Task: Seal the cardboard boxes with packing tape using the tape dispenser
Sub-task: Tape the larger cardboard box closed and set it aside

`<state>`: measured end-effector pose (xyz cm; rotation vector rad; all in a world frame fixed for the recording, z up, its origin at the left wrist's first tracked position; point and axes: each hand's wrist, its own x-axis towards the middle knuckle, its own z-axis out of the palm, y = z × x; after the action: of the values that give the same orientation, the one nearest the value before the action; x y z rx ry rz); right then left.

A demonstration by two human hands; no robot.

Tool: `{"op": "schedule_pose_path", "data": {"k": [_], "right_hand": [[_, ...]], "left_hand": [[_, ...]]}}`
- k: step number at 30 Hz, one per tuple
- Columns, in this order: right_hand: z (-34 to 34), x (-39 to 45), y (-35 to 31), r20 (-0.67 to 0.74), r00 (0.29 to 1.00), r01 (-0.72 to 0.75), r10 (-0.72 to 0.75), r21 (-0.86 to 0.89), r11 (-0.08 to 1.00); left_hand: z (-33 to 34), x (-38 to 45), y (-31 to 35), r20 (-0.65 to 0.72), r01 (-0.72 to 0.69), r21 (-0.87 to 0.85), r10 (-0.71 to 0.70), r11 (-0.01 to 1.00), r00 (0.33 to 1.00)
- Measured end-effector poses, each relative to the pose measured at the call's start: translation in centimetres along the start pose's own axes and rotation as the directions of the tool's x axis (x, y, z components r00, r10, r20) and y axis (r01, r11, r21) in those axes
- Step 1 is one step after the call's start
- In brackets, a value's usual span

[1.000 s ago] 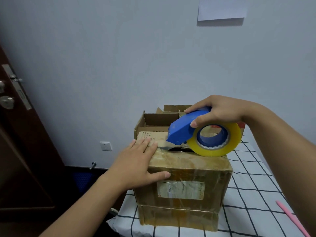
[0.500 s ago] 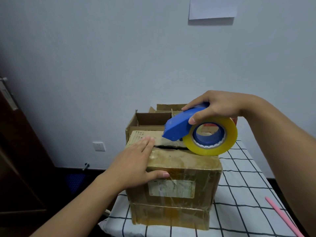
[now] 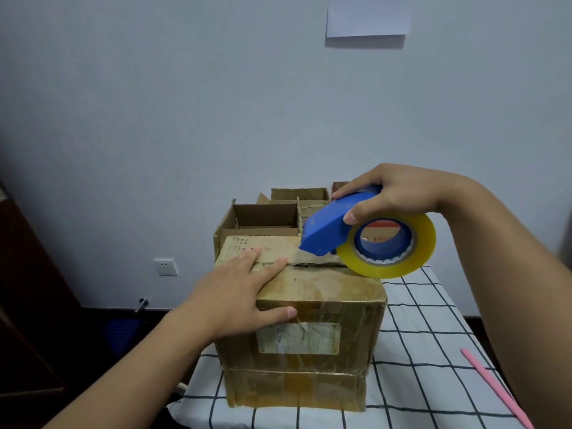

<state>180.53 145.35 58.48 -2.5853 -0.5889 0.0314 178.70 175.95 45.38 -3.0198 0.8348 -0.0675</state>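
Surface (image 3: 433, 320) wore white cloth with black grid. Near box (image 3: 312, 342) sat square on it, front edge close to cloth's near-left corner, flaps down, old tape glossy on front. Open boxes (image 3: 263, 216) stood right behind it, toward wall; whether touching, couldn't tell. Pink stick (image 3: 495, 388) lay flat on cloth at right, well apart from box, running diagonally toward near-right edge.
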Motion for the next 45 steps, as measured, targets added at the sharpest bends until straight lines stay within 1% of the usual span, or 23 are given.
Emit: {"op": "schedule_pose_path", "data": {"k": [3, 6, 11, 14, 17, 22, 25, 29, 31, 37, 40, 42, 45], "right_hand": [[0.2, 0.1, 0.0, 0.001, 1.0, 0.001, -0.001, 0.003, 1.0], [0.2, 0.1, 0.1, -0.012, 1.0, 0.001, 0.0, 0.005, 1.0], [0.3, 0.0, 0.1, -0.001, 1.0, -0.004, 0.004, -0.015, 1.0], [0.2, 0.2, -0.2, 0.014, 1.0, -0.003, 0.004, -0.04, 0.999], [-0.4, -0.1, 0.0, 0.015, 1.0, -0.007, 0.007, -0.041, 0.999], [-1.0, -1.5, 0.8, 0.018, 1.0, -0.013, 0.013, -0.021, 1.0], [-1.3, -1.7, 0.9, 0.024, 0.999, -0.032, 0.033, -0.023, 0.999], [-2.1, -2.7, 1.9, 0.044, 0.996, -0.077, 0.079, -0.057, 0.995], [-2.3, -3.5, 2.6, 0.038, 0.995, -0.095, 0.096, -0.043, 0.995], [-1.2, -4.9, 4.0, -0.015, 0.997, -0.075, 0.075, 0.025, 0.997], [-0.2, -5.4, 5.1, -0.029, 0.996, -0.087, 0.089, 0.056, 0.995], [0.4, -5.7, 5.8, -0.061, 0.994, -0.087, 0.093, 0.098, 0.991], [1.2, -6.3, 6.6, -0.109, 0.99, -0.072, 0.089, 0.153, 0.986]], "left_hand": [[-0.4, 0.4, 0.7, -0.061, -0.052, 0.054, 0.056, 0.997, 0.997], [-0.1, 1.0, 2.4, -0.104, -0.083, 0.043, 0.087, 0.996, 0.991], [0.8, 1.5, 3.7, -0.098, -0.081, 0.073, 0.088, 0.994, 0.991], [0.8, 1.5, 3.5, -0.057, -0.05, 0.053, 0.053, 0.997, 0.997], [0.7, 1.6, 3.6, -0.037, -0.046, 0.049, 0.048, 0.998, 0.998], [0.7, 1.9, 4.1, -0.07, -0.071, 0.061, 0.076, 0.996, 0.995], [0.7, 2.2, 4.1, -0.063, -0.083, 0.055, 0.086, 0.995, 0.994], [0.8, 1.6, 3.2, -0.024, -0.033, 0.058, 0.034, 0.998, 0.999], [0.8, 1.5, 2.8, -0.017, -0.025, 0.056, 0.026, 0.998, 1.0], [0.4, 1.6, 3.5, -0.01, -0.042, 0.064, 0.043, 0.997, 0.999], [0.0, 1.8, 4.3, -0.055, -0.035, 0.063, 0.038, 0.997, 0.998], [-0.2, 2.0, 5.3, -0.085, -0.059, 0.061, 0.064, 0.996, 0.994], [-0.3, 2.2, 6.9, -0.118, -0.063, 0.037, 0.067, 0.997, 0.991]]}}
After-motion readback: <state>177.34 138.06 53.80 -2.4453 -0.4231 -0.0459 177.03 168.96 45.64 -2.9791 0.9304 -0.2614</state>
